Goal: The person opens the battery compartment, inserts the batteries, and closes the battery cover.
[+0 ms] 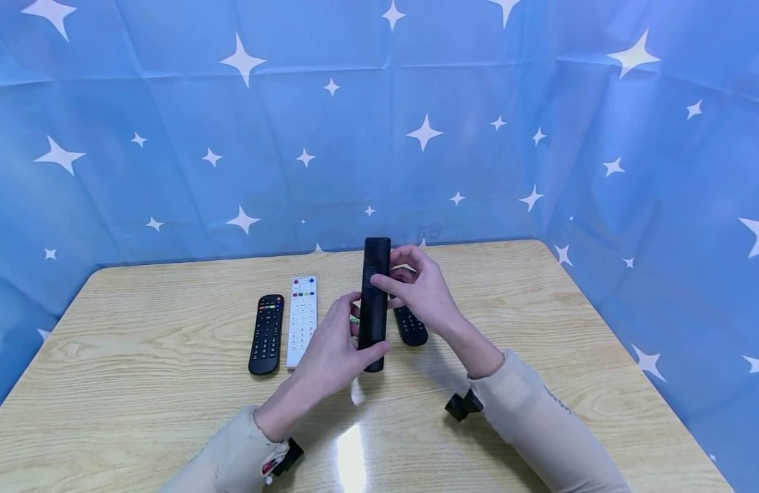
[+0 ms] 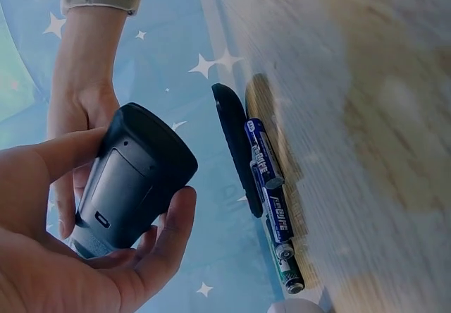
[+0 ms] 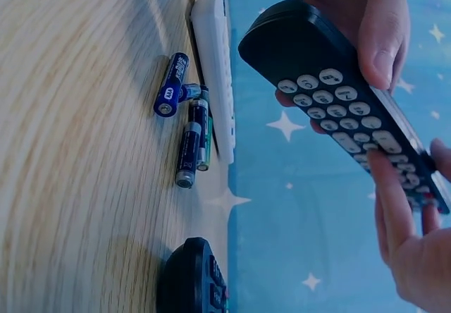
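Both hands hold a black remote control above the table, its plain back facing the head camera. Low on the remote, my left hand grips it with the thumb across the lower end. My right hand pinches the upper part, thumb on the back and fingers behind. In the left wrist view the battery cover is in place on the back. White number buttons show on the underside in the right wrist view. Several AAA batteries, blue and green, lie on the table below, mostly hidden in the head view.
Left of the hands, a black remote and a white remote lie side by side on the wooden table. Another black remote lies partly behind the right hand. A blue star-patterned curtain stands behind the table.
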The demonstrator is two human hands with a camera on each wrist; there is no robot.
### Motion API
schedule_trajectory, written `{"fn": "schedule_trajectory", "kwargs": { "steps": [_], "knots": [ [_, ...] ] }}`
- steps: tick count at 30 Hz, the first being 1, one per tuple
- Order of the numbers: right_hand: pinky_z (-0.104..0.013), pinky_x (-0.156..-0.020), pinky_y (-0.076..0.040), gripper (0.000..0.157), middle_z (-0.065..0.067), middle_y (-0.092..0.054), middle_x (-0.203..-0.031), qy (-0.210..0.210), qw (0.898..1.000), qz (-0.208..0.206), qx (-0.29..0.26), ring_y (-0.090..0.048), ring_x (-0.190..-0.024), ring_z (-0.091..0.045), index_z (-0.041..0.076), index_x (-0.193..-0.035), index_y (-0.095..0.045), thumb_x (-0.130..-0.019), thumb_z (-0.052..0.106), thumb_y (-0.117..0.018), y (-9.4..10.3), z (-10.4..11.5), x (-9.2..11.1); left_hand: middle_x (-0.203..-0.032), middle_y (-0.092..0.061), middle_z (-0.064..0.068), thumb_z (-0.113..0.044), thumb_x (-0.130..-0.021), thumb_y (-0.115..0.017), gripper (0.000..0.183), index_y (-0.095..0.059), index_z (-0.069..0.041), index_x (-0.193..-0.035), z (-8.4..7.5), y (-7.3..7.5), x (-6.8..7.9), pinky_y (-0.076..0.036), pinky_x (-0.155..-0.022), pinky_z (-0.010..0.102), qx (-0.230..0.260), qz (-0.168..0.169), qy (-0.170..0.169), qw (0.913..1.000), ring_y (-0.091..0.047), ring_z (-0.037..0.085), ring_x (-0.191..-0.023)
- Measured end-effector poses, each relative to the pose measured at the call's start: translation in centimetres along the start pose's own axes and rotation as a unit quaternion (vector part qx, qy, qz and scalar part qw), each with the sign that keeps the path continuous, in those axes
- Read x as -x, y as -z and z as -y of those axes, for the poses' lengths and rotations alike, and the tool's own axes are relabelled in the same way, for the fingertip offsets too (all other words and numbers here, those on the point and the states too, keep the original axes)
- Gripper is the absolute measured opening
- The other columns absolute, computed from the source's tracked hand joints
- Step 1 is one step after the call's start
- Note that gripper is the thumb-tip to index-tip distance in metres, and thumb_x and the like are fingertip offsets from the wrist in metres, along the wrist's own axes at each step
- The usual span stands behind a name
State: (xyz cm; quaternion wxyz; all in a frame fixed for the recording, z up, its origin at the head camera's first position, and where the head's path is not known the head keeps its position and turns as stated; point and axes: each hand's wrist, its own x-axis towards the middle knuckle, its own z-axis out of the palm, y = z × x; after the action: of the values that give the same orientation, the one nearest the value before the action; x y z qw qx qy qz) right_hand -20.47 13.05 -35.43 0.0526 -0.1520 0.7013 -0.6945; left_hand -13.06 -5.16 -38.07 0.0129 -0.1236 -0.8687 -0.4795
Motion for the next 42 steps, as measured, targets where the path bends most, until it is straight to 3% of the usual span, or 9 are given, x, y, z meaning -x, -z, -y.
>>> {"fn": "schedule_trajectory", "kwargs": {
  "steps": [12,21,27,34,38,42],
  "knots": [
    [-0.049,-0.08,-0.061,0.037,-0.018,-0.058,-0.124,0.022,0.999,0.033,-0.001,-0.062,-0.109,-0.033,0.001,-0.129,-0.055,-0.096,0.006,-0.072,0.61,-0.12,0.01,-0.123,-0.059,0.007,-0.015,-0.088,-0.082,0.075,-0.043,-0.005,-0.151,0.2,0.09,-0.15,-0.059,-0.073,0.028,0.065,0.0,-0.007,0.9979,-0.066,0.018,-0.096],
    [-0.05,-0.1,-0.051,0.042,-0.013,-0.059,-0.131,0.018,0.997,0.044,0.064,-0.061,-0.118,-0.03,0.006,-0.135,-0.055,-0.098,0.013,-0.072,0.82,-0.16,0.06,-0.121,-0.061,0.008,-0.011,-0.091,-0.079,0.071,-0.043,-0.005,-0.152,0.16,0.09,-0.34,-0.059,-0.079,0.026,0.106,0.006,0.001,0.9943,-0.067,0.02,-0.103],
    [-0.047,-0.102,-0.05,0.046,-0.017,-0.061,-0.134,0.006,0.996,0.07,0.058,-0.062,-0.12,-0.031,0.007,-0.139,-0.049,-0.099,0.012,-0.07,0.77,-0.33,0.12,-0.128,-0.056,0.009,-0.016,-0.094,-0.077,0.07,-0.042,-0.005,-0.154,0.09,0.17,-0.26,-0.059,-0.08,0.027,0.093,0.009,0.005,0.9956,-0.064,0.023,-0.108],
    [-0.062,-0.098,-0.049,0.042,-0.022,-0.062,-0.13,-0.001,0.997,0.075,0.013,-0.064,-0.117,-0.033,0.004,-0.137,-0.047,-0.099,0.006,-0.068,0.61,-0.74,0.12,-0.132,-0.052,0.013,-0.018,-0.094,-0.076,0.071,-0.041,0.0,-0.154,0.08,0.2,-0.13,-0.059,-0.081,0.027,0.071,0.014,0.0,0.9974,-0.064,0.026,-0.109],
    [-0.065,-0.095,-0.049,0.043,-0.022,-0.059,-0.131,0.005,0.997,0.07,0.011,-0.063,-0.116,-0.033,0.004,-0.137,-0.046,-0.099,0.006,-0.067,0.55,-0.91,0.12,-0.132,-0.054,0.01,-0.019,-0.095,-0.075,0.071,-0.041,-0.003,-0.155,0.06,0.21,-0.16,-0.058,-0.083,0.028,0.073,0.02,0.001,0.9971,-0.064,0.024,-0.11],
    [-0.059,-0.091,-0.054,0.043,-0.022,-0.059,-0.13,0.01,0.998,0.061,0.019,-0.063,-0.115,-0.034,0.004,-0.136,-0.046,-0.099,0.007,-0.067,0.55,-0.94,0.11,-0.129,-0.055,0.008,-0.019,-0.095,-0.075,0.069,-0.042,-0.005,-0.155,0.02,0.19,-0.27,-0.058,-0.084,0.029,0.079,0.03,0.0,0.9964,-0.064,0.023,-0.111]
  ]
}}
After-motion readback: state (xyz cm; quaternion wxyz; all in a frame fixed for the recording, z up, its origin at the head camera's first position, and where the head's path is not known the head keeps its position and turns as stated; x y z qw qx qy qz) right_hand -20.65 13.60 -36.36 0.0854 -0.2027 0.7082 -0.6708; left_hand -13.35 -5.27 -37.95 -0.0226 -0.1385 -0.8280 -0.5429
